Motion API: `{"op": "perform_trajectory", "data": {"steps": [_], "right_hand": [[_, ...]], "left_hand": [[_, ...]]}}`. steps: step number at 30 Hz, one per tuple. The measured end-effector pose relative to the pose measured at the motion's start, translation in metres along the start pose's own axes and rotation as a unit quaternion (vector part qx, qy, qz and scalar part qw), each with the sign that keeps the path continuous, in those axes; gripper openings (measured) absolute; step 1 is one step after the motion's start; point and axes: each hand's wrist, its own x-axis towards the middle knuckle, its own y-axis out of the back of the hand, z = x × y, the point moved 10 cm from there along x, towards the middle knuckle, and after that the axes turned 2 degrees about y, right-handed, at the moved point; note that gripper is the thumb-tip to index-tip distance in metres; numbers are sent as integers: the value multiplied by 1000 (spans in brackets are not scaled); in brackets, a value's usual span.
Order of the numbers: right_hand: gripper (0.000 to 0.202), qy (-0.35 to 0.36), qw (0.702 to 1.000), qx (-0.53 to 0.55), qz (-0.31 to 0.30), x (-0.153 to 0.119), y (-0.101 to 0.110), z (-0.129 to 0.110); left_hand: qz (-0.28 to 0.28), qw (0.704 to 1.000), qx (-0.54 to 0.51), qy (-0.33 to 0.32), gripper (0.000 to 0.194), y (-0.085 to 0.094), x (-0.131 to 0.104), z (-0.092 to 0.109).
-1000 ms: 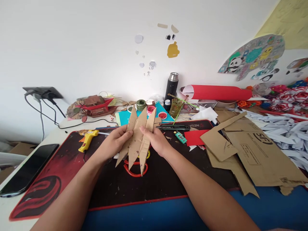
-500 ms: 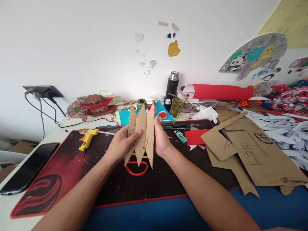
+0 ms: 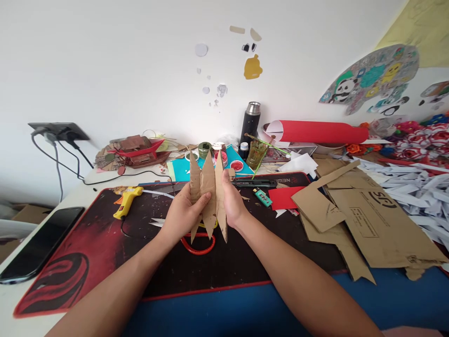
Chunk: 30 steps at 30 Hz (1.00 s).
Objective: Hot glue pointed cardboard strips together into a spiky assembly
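Three pointed strips of cardboard [image 3: 208, 187] stand upright side by side between my hands, sharp at top and bottom. My left hand [image 3: 184, 210] grips them from the left, its thumb lying across the middle strip. On the right edge my right hand [image 3: 234, 201] is closed around the outer strip, thumb up; its other fingers are hidden behind the cardboard. Below and behind the strips lie scissors with red handles [image 3: 199, 252] on the dark mat [image 3: 245, 262]. I cannot tell whether the strips are joined.
A yellow glue gun [image 3: 128, 201] and a phone [image 3: 42, 243] lie to the left. Cut cardboard sheets [image 3: 386, 224] and a red paper piece [image 3: 286, 198] are to the right. Behind stand a thermos [image 3: 250, 124], a jar of brushes [image 3: 257, 153] and a black cutter [image 3: 256, 183].
The cardboard strips have turned slightly and sit a little further right. The left hand has shifted right with them, and white blades now show beside its wrist.
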Motion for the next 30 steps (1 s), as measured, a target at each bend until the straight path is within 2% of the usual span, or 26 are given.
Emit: {"op": "perform_trajectory", "data": {"steps": [7,15,24,30], "right_hand": [[72,-5,998,69,9,-1,-2,1],[72,18,1000,7,22,-3,1,-3],[67,63,998,11,15,-3,-1,-11],[71,63,997,-26,20,-3,0,-11]], "left_hand": [[39,994,98,-34,47,2,-4,9],[52,991,112,-53,44,-2,-7,13],[53,989,127,-47,44,-3,-7,12],[57,988,134,-48,43,-3,-7,14]]}}
